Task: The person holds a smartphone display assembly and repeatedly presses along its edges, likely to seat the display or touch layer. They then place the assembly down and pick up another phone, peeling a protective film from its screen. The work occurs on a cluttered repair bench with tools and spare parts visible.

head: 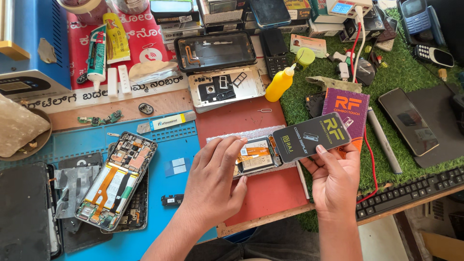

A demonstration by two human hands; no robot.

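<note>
My left hand [212, 176] rests on the near end of an opened phone [256, 155] with orange flex cables, which lies on a strip of bubble wrap [251, 133] over a red mat [241, 116]. My right hand [333, 176] holds a flat dark grey box [309, 137] with yellow-green lettering, tilted just right of that phone. A purple and orange box [349, 108] lies behind the grey one.
A second opened phone [117, 181] lies on the blue mat [169, 212] to the left, with dark panels beside it. A yellow squeeze bottle [279, 84], phone back covers [215, 50], glue tubes, a black keyboard [411, 191] and a dark phone [408, 121] on green turf surround the work spot.
</note>
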